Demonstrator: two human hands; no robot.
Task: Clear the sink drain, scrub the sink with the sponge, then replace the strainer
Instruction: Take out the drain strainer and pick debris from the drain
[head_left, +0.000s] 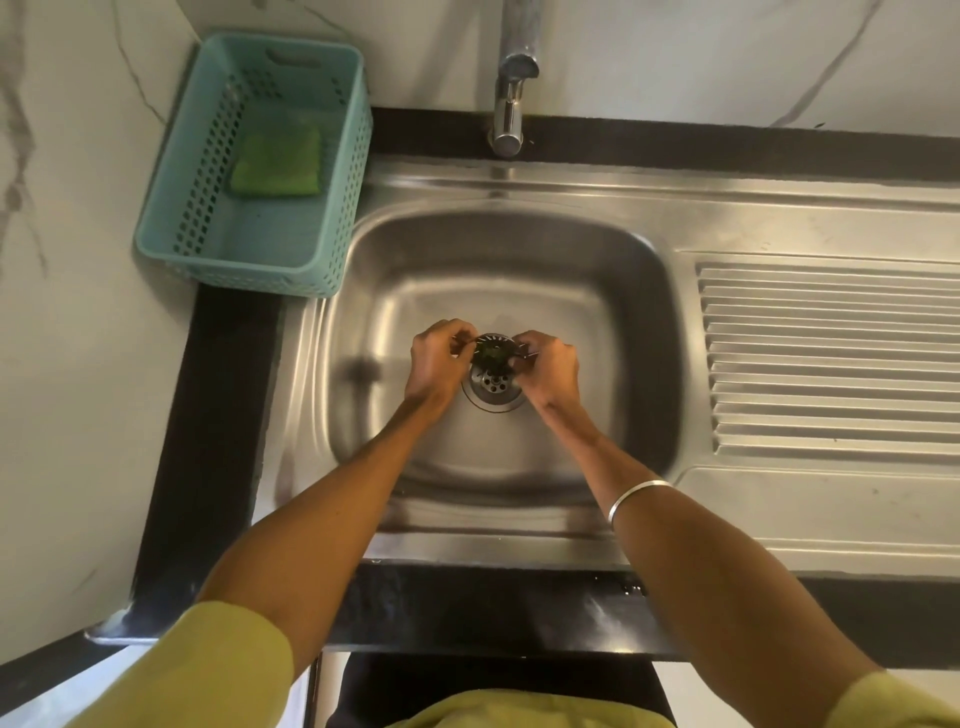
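Observation:
Both my hands are down in the steel sink (597, 291). My left hand (439, 358) pinches the left rim of the round metal strainer (496, 347) and my right hand (550, 366) pinches its right rim. The strainer is lifted a little above the drain (493, 392) and holds dark green scraps. The perforated drain opening shows just below it. A green sponge (278, 163) lies inside the teal basket (332, 171) at the back left.
The tap (511, 93) stands at the back over the sink. A ribbed steel drainboard (831, 358) runs to the right. A black counter edge (208, 426) frames the sink, with marble wall (78, 260) on the left and behind.

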